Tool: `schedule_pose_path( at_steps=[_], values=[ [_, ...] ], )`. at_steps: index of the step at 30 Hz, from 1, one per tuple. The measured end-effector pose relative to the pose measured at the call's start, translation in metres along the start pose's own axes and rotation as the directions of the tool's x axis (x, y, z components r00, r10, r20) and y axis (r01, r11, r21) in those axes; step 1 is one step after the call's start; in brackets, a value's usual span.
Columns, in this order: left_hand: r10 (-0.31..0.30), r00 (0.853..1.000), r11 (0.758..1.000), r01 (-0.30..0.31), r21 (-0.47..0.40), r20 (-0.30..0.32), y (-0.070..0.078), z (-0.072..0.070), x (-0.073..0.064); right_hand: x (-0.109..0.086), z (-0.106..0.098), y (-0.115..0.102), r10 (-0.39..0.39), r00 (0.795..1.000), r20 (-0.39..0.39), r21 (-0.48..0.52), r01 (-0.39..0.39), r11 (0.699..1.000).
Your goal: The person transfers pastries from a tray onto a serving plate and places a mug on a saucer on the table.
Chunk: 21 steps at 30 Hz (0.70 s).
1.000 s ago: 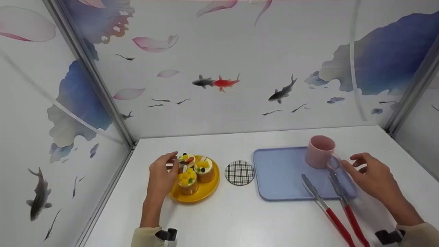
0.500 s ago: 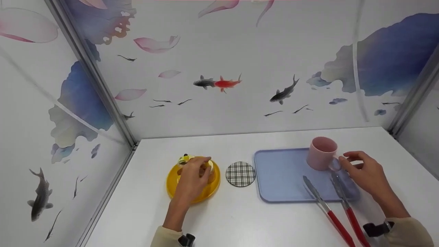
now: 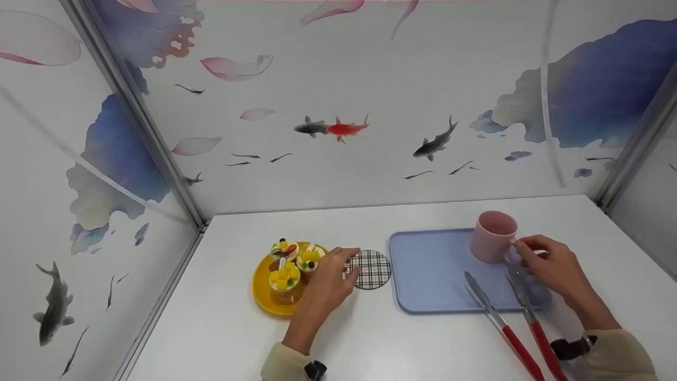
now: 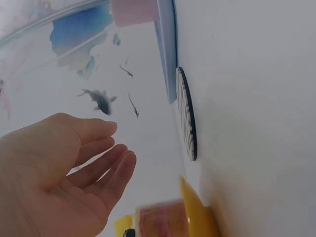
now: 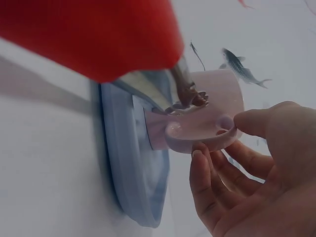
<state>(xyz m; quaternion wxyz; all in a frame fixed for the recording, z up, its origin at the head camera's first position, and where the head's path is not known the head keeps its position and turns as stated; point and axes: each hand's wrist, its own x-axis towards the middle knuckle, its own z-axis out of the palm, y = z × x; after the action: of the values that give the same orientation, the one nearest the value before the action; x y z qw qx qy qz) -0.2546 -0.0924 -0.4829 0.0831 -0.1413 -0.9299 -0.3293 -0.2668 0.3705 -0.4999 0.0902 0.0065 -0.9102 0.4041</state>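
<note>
My left hand (image 3: 329, 283), fingers loosely bent and holding nothing, hovers between the yellow plate (image 3: 263, 296) and a round plaid coaster (image 3: 374, 271). In the left wrist view the coaster (image 4: 186, 118) lies apart from the fingertips. On the plate stand several fruit-topped dessert cups (image 3: 285, 279), partly hidden by the hand. My right hand (image 3: 552, 267) pinches the handle of a pink mug (image 3: 491, 243), which stands upright at the back right of a blue tray (image 3: 423, 280). The right wrist view has thumb and fingertips at the mug's handle (image 5: 202, 143).
Tongs (image 3: 517, 346) with red grips lie across the tray's front edge, just before the mug and near my right forearm. Behind the white table (image 3: 370, 338) rises a wall (image 3: 338, 180) printed with fish. Another panel (image 3: 31, 211) borders the left side.
My left hand has moved right, across the plate toward the coaster, uncovering the dessert cups. The right hand has come left from beside the mug onto its handle.
</note>
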Motion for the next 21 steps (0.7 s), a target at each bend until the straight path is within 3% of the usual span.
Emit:
schedule_pose_path(
  at_steps=[6, 12, 17, 21],
  values=[
    [-0.051, 0.997, 0.999, 0.051, 0.017, 0.058, -0.002, 0.018, 0.003, 0.0, 0.003, 0.002, 0.036, 0.997, 0.073, 0.015, -0.037, 0.999],
    [-0.131, 0.984, 0.991, 0.129, 0.021, 0.12, -0.005, 0.027, 0.001, -0.001, 0.003, 0.005, 0.075, 0.988, 0.136, 0.039, -0.081, 0.996],
    [-0.171, 0.969, 0.985, 0.163, 0.06, 0.176, -0.006, 0.03, 0.001, -0.002, 0.004, 0.005, 0.059, 0.989, 0.136, 0.058, -0.067, 0.996],
    [-0.148, 0.971, 0.988, 0.14, 0.059, 0.189, -0.006, 0.03, 0.001, -0.001, 0.006, 0.006, 0.019, 0.994, 0.109, 0.057, -0.026, 0.998]
  ],
)
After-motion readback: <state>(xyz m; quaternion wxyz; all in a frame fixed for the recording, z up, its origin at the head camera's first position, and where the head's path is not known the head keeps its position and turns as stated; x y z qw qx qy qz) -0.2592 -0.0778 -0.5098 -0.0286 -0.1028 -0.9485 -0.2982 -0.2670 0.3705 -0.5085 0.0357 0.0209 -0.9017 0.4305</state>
